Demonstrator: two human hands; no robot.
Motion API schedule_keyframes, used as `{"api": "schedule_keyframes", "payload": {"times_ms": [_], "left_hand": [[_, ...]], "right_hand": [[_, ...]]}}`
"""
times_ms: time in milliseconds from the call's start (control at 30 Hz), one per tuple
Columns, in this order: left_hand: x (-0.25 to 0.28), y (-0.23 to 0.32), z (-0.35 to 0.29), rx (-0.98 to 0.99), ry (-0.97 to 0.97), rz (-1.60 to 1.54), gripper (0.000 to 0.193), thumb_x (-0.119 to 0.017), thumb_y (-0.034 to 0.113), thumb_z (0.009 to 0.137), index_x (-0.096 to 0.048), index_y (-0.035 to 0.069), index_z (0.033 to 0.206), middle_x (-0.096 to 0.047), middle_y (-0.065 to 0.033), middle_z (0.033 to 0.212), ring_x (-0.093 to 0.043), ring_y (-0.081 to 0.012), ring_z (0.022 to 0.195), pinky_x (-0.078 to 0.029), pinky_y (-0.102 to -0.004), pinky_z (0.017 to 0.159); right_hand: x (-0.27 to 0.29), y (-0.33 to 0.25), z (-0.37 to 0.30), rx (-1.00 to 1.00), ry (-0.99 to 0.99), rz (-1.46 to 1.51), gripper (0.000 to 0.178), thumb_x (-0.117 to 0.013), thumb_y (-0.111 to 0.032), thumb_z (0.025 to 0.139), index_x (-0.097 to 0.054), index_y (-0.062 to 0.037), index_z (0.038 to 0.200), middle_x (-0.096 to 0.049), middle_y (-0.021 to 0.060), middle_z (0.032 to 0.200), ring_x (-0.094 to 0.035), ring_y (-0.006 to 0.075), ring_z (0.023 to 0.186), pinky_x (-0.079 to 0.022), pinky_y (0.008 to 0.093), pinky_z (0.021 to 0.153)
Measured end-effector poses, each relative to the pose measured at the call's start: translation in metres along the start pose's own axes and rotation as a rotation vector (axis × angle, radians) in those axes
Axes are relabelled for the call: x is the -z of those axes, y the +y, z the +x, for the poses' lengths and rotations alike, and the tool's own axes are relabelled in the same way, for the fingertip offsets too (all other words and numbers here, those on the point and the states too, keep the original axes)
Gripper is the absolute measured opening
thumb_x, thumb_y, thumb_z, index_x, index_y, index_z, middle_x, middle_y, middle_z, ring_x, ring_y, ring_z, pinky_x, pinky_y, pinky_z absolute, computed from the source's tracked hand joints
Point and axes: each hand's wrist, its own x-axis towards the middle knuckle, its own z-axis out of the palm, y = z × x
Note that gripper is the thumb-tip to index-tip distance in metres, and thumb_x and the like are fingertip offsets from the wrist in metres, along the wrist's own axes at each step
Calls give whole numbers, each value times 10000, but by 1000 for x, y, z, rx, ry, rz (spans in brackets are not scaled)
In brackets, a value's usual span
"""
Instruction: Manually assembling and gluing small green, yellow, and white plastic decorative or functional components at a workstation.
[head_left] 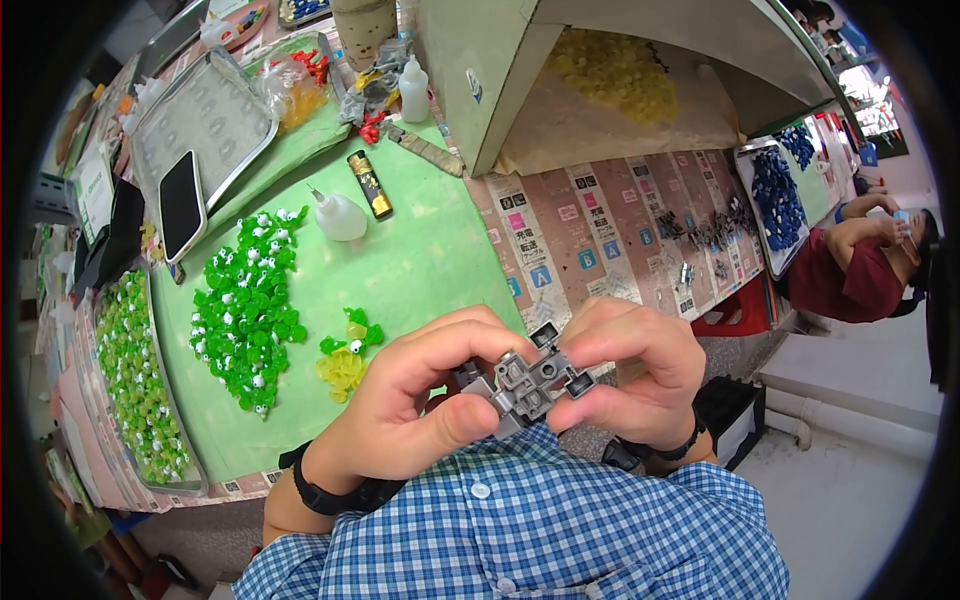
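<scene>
Close to my chest I hold a small grey jointed plastic toy figure point(528, 388) with blocky, hollow-ended parts. My left hand point(425, 395) is closed round its left end, thumb and forefinger pinching it, and the curled fingers hide part of the piece. On the other side, my right hand point(640, 372) pinches the right end between thumb and fingertips. Just beyond my left hand lie some yellow plastic pieces point(343, 372) and a few green ones point(367, 328). Farther left is a heap of small green pieces with white eye-like balls point(245, 300).
A white dropper bottle point(340, 217) and a black-gold lighter point(370, 185) stand or lie on the green mat. A phone point(182, 205) leans on a metal tray point(205, 125). Left is a tray of green pieces point(140, 380). Grey parts point(715, 228) lie right, below a box-like hood point(490, 90). A person point(850, 260) sits far right.
</scene>
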Motion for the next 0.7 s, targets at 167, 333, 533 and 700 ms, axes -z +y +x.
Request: {"api": "schedule_keyframes", "payload": {"times_ms": [167,333,533,700], "left_hand": [[-1,3,-1,104,-16,-179,470,-528,416,897,-545,-20,1071,-538,-51,937,-510,-117,853,-396,-239,749],[-1,3,0,147,7,-232,457,-483,412,922,-536,-16,1074,-555,-50,976,-513,-108,884,-401,-240,775],[0,6,2,228,-8,-291,460,-474,432,920,-531,-2,1059,-565,-33,988,-519,-83,860,-402,-215,734],[-4,-5,-3,117,170,77,465,-642,404,823,-535,31,1078,-575,-31,955,-509,-60,783,-387,-187,616]], "right_hand": [[-1,2,-2,4,6,-22,279,-800,-129,657,-609,-10,822,-623,90,775,-604,177,663,-463,269,571],[-7,0,4,111,126,-210,294,-790,-142,655,-625,-43,876,-591,100,911,-579,232,813,-457,314,663],[-4,7,3,257,-29,-424,322,-751,-102,643,-639,-55,941,-581,92,922,-573,247,827,-460,336,698],[-4,15,1,237,-21,-314,316,-744,-148,706,-601,-26,961,-600,104,889,-599,232,770,-499,312,666]]}}
